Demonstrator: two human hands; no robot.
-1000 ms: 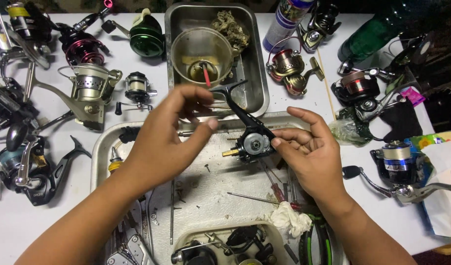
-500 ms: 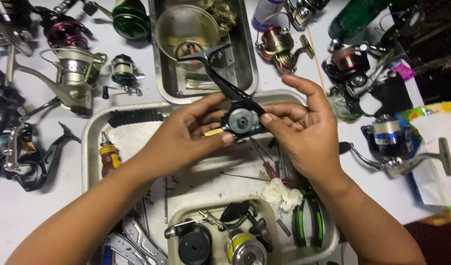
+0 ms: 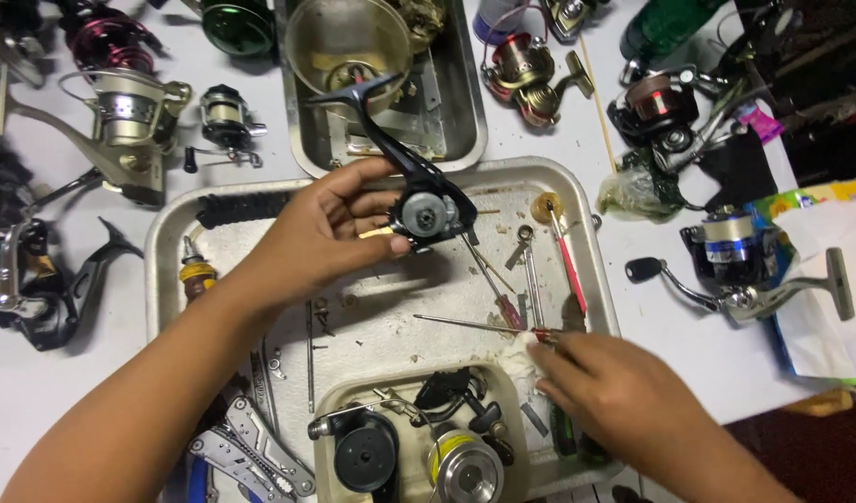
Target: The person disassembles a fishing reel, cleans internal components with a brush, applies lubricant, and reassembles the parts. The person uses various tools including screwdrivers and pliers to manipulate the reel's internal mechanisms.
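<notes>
Left hand (image 3: 330, 233) grips black reel body (image 3: 426, 212) over tray (image 3: 167, 244); right hand (image 3: 600, 387), at 5 o'clock, closes on red-handled screwdriver (image 3: 479, 325).

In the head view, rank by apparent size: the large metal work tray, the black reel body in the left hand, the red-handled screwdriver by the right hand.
1. Large metal work tray.
2. Black reel body, raised toward the camera, so somewhat unsure.
3. Red-handled screwdriver, thin.

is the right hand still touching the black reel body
Apart. The head view shows the right hand down by the screwdrivers, while only the left hand holds the black reel body.
</notes>
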